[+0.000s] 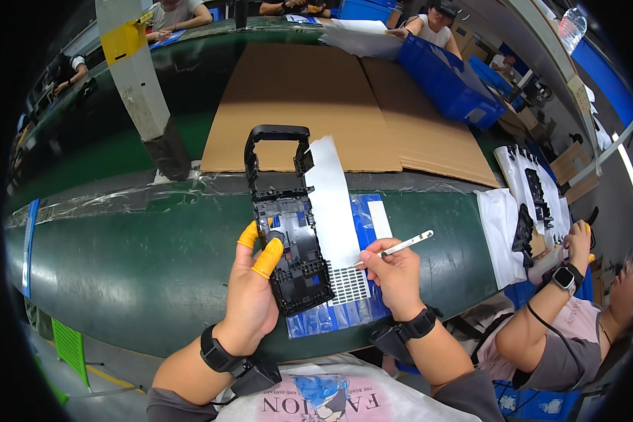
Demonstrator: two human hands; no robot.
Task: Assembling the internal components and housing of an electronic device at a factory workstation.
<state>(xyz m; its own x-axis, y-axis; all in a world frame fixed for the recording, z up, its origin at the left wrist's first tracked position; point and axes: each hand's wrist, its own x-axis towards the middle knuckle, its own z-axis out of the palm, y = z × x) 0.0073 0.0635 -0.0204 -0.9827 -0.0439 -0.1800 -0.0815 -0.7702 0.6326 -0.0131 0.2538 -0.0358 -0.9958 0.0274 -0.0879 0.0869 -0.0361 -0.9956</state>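
Note:
My left hand (250, 313), with yellow finger cots on its thumb and a finger, grips a long black plastic housing (299, 246) by its left edge. The housing has an open loop at its far end and a ribbed, slotted inner side facing up. A pair of slim pale tweezers (411, 243) is pinched in my right hand (399, 281), its tip at the upper right of a sheet of small black stickers (348, 285). The sheet's white backing (330, 207) stretches away behind the housing. Under it lies a blue-and-clear plastic sheet (313, 323).
Flat cardboard (295, 105) covers the table's middle beyond a taped seam. A post (141, 91) rises at the left. A blue bin (450, 84) stands at the back right. On the right, a co-worker (548, 330) sits close by black parts on white wrapping (503, 232).

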